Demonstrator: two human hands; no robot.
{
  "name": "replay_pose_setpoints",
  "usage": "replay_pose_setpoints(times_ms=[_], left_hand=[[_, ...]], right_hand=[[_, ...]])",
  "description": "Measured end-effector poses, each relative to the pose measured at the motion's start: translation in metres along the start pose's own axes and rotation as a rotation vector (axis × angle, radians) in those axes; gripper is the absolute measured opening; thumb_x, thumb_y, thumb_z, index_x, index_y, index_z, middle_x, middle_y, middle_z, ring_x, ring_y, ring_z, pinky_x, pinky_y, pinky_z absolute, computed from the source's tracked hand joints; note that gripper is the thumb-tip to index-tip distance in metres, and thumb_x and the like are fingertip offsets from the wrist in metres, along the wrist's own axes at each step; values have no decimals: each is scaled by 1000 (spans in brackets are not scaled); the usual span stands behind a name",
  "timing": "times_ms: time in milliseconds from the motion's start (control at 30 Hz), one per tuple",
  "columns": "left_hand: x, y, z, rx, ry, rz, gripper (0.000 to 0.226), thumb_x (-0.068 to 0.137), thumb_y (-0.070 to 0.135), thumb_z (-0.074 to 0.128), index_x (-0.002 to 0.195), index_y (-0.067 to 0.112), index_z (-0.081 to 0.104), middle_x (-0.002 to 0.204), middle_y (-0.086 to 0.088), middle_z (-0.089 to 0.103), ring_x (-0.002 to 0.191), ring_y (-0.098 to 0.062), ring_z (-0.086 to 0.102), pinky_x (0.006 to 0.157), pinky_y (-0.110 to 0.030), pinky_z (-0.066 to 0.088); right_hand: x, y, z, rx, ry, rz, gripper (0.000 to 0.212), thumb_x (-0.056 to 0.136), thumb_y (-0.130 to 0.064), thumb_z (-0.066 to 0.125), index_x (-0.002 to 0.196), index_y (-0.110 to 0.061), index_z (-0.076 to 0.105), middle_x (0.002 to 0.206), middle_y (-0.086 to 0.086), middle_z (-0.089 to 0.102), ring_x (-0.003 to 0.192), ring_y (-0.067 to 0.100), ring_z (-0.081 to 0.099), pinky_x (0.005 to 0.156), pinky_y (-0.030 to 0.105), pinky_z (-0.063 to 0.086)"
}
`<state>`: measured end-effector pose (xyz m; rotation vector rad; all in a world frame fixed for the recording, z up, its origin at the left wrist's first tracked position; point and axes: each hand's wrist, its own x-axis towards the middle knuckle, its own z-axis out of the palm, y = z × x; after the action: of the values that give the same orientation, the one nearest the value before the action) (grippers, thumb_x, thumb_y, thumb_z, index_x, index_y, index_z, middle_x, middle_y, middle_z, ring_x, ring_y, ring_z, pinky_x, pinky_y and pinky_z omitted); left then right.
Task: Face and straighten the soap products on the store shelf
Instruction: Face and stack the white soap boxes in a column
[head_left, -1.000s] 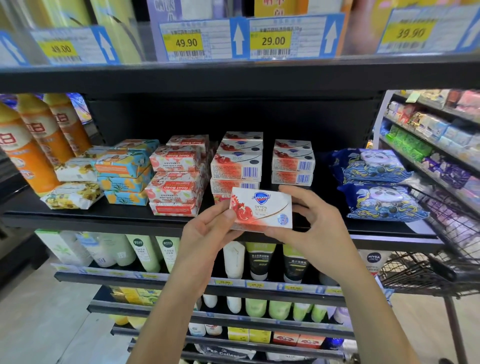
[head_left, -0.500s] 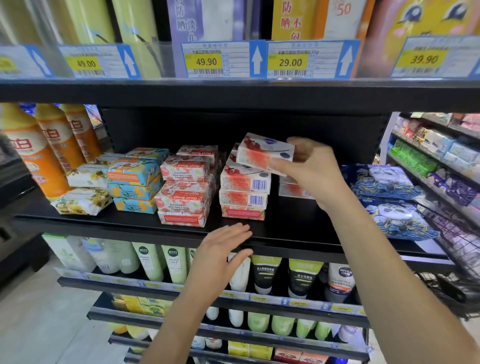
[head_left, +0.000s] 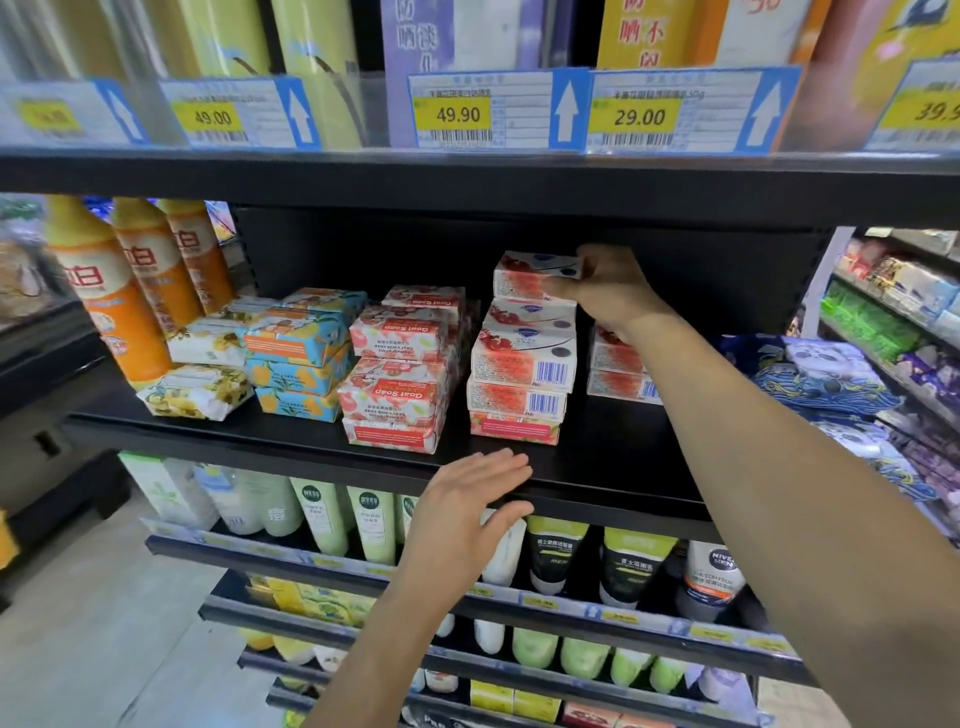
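Note:
My right hand (head_left: 605, 288) grips a white-and-red soap box (head_left: 527, 274) by its right end, holding it at the top of the middle stack of matching soap boxes (head_left: 522, 371) on the black shelf (head_left: 597, 467). A second short stack of the same boxes (head_left: 618, 376) stands just right of it, partly hidden by my right forearm. My left hand (head_left: 470, 512) hovers with fingers spread in front of the shelf's front edge, holding nothing. Goat Soap boxes (head_left: 397, 374) are stacked to the left.
Blue-and-orange soap boxes (head_left: 298, 358) and yellow wrapped soaps (head_left: 197, 395) lie further left, beside orange bottles (head_left: 111, 291). Blue panda packs (head_left: 826, 374) sit at the right. Price tags (head_left: 498, 111) line the shelf above. Tubes and bottles (head_left: 558, 558) fill the shelves below.
My left hand let go of the soap box and dropped to the shelf edge. My right hand carried the box up and back onto the top of the middle stack.

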<state>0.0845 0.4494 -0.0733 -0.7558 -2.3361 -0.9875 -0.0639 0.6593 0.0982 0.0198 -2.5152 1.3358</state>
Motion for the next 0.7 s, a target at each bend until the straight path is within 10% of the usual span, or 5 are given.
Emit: replay_pose_setpoints(times_ms=[267, 400, 533, 700], left_hand=[[-1, 0, 2, -14, 17, 5, 40, 91, 29, 75, 129, 21, 71, 134, 21, 55, 132, 31, 25, 115, -4, 15], [-2, 0, 4, -16, 14, 1, 41, 90, 27, 76, 130, 20, 70, 134, 21, 55, 132, 30, 27, 116, -5, 16], [-1, 1, 4, -16, 13, -21, 41, 90, 27, 77, 130, 22, 71, 134, 23, 56, 131, 29, 29, 115, -5, 17], [-2, 2, 3, 0, 14, -31, 40, 89, 28, 77, 129, 24, 71, 134, 26, 54, 132, 27, 32, 117, -8, 20]], right_hand=[[-18, 13, -18, 103, 9, 22, 79, 92, -29, 77, 156, -10, 37, 152, 4, 50, 135, 19, 53, 104, 35, 52], [-36, 39, -35, 132, 117, 55, 67, 96, -21, 72, 153, -6, 41, 150, 8, 50, 124, 16, 55, 69, 5, 51], [-47, 66, -38, -32, 179, 75, 84, 84, -45, 80, 151, -7, 45, 148, 8, 55, 134, 25, 54, 108, 32, 46], [-54, 98, -28, -45, 163, 109, 83, 62, -51, 88, 132, -18, 56, 129, 7, 63, 120, 25, 62, 103, 42, 53]])
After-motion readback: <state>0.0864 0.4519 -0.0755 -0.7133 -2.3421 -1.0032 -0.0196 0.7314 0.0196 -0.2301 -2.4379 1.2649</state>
